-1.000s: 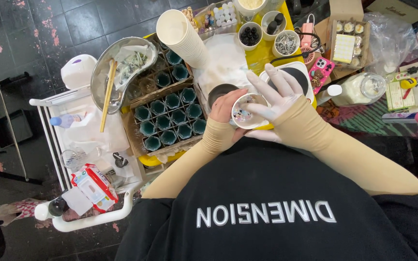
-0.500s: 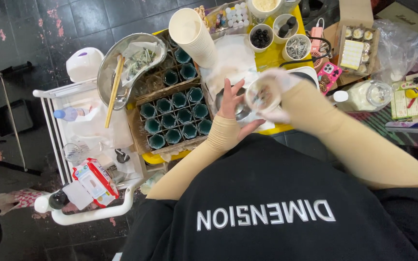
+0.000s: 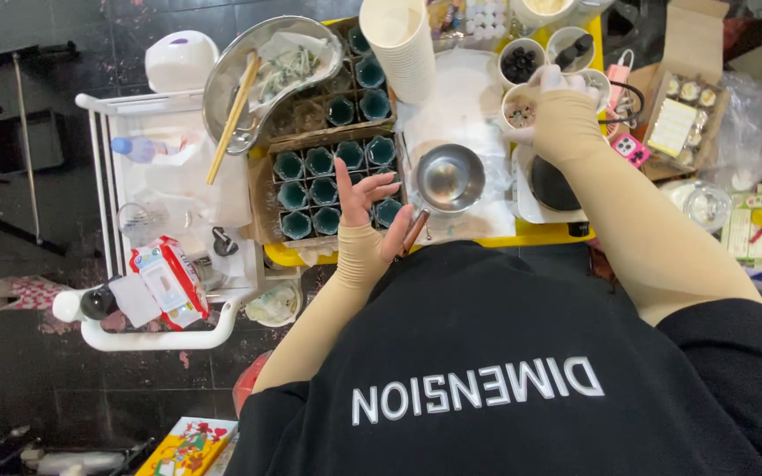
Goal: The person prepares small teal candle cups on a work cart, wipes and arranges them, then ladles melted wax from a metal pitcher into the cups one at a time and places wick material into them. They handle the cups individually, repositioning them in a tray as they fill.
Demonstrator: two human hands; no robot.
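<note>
Right hand [image 3: 557, 101] grips a small white cup [image 3: 519, 110] near the counter's far edge | left hand [image 3: 365, 196] open, fingers spread, over teal cups [image 3: 319, 189] beside the steel bowl [image 3: 450, 176]

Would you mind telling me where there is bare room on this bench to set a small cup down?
Bare room is scarce: only the white sheet between the paper cup stack and the steel bowl. The teal-cup crate and topping cups are crowded.

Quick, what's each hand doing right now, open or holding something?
Left hand: open, fingers spread, above the teal cups.
Right hand: gloved, holding a small white cup.
</note>
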